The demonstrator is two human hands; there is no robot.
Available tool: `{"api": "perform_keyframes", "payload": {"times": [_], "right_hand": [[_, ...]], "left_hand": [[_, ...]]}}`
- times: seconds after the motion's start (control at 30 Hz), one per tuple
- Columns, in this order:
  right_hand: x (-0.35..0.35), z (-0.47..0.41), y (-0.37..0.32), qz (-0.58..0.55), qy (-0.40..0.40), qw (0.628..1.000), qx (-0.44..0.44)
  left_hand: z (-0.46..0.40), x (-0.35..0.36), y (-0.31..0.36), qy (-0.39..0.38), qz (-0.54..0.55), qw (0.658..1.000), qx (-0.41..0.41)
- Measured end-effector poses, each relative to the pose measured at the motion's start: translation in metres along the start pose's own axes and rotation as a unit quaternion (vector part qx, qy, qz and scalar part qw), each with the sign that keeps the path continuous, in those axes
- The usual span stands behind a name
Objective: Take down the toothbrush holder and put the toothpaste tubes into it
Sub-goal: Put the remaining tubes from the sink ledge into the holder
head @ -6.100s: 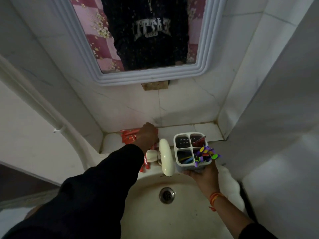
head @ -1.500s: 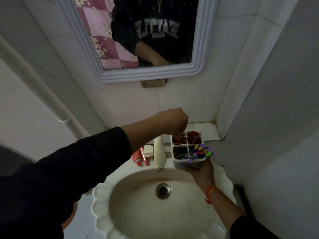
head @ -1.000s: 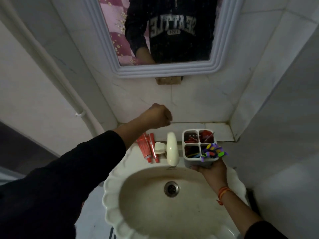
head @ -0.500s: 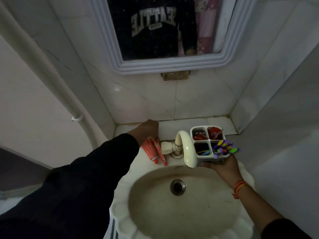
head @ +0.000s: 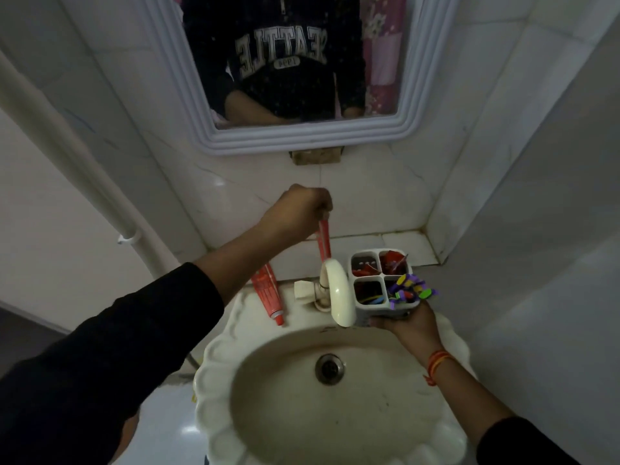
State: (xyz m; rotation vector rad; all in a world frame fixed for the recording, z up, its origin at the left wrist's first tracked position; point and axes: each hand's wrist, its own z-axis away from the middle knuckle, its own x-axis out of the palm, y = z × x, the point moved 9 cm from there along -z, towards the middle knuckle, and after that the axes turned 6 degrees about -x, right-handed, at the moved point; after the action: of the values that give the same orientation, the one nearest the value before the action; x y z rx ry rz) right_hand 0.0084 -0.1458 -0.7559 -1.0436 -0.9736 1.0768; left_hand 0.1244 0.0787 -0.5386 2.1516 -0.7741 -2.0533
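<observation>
My right hand (head: 407,322) holds a white four-compartment toothbrush holder (head: 365,315) from below, over the sink's back right rim. Its two back compartments hold red tubes, and a front one holds coloured toothbrushes (head: 411,288). My left hand (head: 298,209) is raised above the tap and pinches a red toothpaste tube (head: 323,241) by its flat end, so the tube hangs down behind the spout. Another red toothpaste tube (head: 268,292) lies on the sink's back left rim, cap toward me.
A cream tap (head: 337,293) curves over the scalloped sink (head: 214,414), just left of the holder. A tiled ledge (head: 402,241) runs behind it below a framed mirror (head: 302,139). A white pipe (head: 100,203) descends at the left, a wall stands close on the right.
My left hand went down to the two tubes beside the tap, gripped one and lifted it up above the spout. One tube stays on the rim. The holder has stayed in my right hand.
</observation>
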Motion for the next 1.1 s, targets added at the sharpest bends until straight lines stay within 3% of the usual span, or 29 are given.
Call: {"api": "perform_keyframes", "payload": {"times": [0.13,0.23,0.37,0.47,0.67,0.77,0.87,0.97,1.03,1.1], "right_hand": [[0.001,0.007,-0.007,0.02,-0.025,0.999,0.031],[-0.003,0.013,-0.015,0.174,-0.031,0.984,-0.007],[0.0,0.003,-0.016,0.068,-0.035,0.997,-0.021],[-0.002,0.003,-0.016,0.08,-0.04,0.995,-0.034],[-0.006,0.006,-0.02,0.133,-0.027,0.989,-0.06],[-0.006,0.006,-0.018,0.151,-0.028,0.987,-0.047],[-0.005,0.006,-0.023,0.146,-0.028,0.988,-0.053],[-0.003,0.006,-0.018,0.101,-0.032,0.994,-0.032],[-0.002,0.008,-0.016,0.087,-0.037,0.995,-0.02],[-0.002,0.006,-0.018,0.07,-0.036,0.996,-0.028]], "left_hand": [[0.007,-0.029,0.059,0.045,0.038,0.997,0.052],[0.014,-0.036,0.09,0.056,0.032,0.994,0.085],[0.023,-0.037,0.115,0.049,0.012,0.992,0.113],[0.032,-0.02,0.123,0.015,-0.012,0.993,0.113],[0.053,0.05,0.106,-0.131,-0.078,0.987,0.051],[0.057,0.062,0.101,-0.155,-0.091,0.983,0.042],[0.044,0.044,0.088,-0.138,-0.016,0.99,-0.001],[0.031,0.018,0.043,-0.046,0.05,0.994,-0.081],[0.032,0.022,-0.008,-0.022,0.031,0.985,-0.167],[0.04,0.043,-0.058,-0.06,-0.027,0.966,-0.249]]}}
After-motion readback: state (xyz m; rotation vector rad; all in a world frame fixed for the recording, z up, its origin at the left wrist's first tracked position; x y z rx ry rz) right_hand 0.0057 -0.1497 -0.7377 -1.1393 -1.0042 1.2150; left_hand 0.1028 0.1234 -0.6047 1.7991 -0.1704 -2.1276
